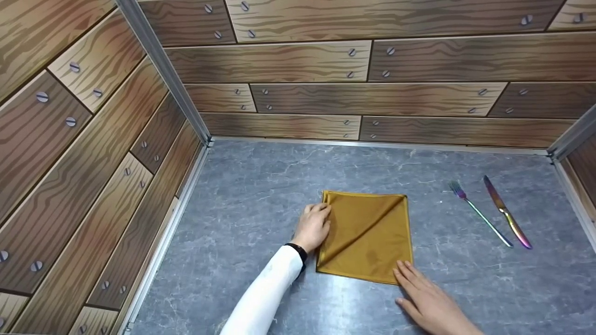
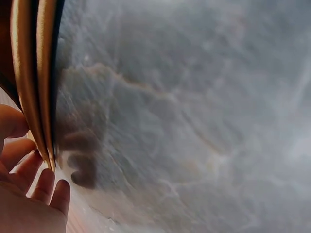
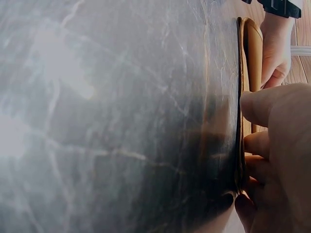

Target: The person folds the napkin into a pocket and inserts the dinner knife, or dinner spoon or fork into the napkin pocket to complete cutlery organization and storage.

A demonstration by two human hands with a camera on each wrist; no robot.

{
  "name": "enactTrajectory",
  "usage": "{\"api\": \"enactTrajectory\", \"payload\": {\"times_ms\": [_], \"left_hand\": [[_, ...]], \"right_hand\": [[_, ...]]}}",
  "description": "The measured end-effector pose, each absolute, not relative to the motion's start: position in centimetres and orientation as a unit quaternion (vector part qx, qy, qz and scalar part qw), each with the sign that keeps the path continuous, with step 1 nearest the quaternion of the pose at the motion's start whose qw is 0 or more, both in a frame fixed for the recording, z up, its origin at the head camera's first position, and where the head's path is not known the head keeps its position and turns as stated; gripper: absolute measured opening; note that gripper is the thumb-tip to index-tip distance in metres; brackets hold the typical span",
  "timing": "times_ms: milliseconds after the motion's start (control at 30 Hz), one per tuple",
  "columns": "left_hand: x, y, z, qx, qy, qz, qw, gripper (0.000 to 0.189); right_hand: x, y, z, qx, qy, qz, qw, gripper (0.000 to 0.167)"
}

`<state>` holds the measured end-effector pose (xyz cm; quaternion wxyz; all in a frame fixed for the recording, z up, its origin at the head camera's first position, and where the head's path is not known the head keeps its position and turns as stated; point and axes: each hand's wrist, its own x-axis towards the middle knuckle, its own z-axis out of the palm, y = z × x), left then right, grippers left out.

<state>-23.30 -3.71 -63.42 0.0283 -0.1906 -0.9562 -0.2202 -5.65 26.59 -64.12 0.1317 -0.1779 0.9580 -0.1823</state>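
Note:
A mustard-gold cloth napkin [image 1: 368, 246] lies folded into a square on the table, a diagonal fold crossing its top from lower left to upper right. At its left edge rests my left hand [image 1: 313, 226], fingertips on the border. The left wrist view shows the relaxed fingers of that hand [image 2: 34, 194] along the layered napkin edge [image 2: 29, 87]. My right hand [image 1: 426, 295] touches the lower right corner with nearly straight fingers. In the right wrist view, the thumb and fingertips of this hand [image 3: 284, 145] are right at the napkin's side [image 3: 250, 48].
To the right of the napkin lie an iridescent fork [image 1: 482, 214] and a matching table knife [image 1: 505, 211], side by side. The grey marbled tabletop [image 1: 251, 186] is bounded by wood-patterned panels [image 1: 298, 97] at the back and both sides, with metal rails [image 1: 163, 65] at the corners.

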Motion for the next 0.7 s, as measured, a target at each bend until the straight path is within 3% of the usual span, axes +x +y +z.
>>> {"api": "enactTrajectory", "payload": {"times_ms": [700], "left_hand": [[-23.16, -3.71, -63.51, -0.202, -0.968, -0.145, 0.024, 0.048]], "right_hand": [[-5.60, 26.55, -64.06, -0.177, 0.958, -0.180, 0.133, 0.073]]}}
